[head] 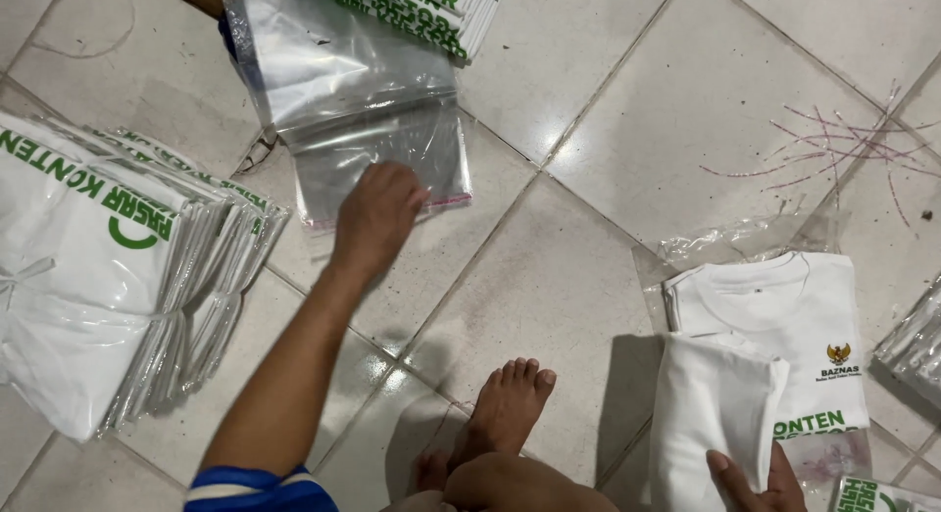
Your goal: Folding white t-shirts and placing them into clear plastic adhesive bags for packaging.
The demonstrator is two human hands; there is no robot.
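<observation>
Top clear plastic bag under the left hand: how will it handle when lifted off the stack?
The clear plastic bag is probably floppy: it's thin film, creased across its middle. Likely slippery, lying glossy on others alike, so the left hand may drag several. Seems very light, judging by how flat and empty it lies.
</observation>
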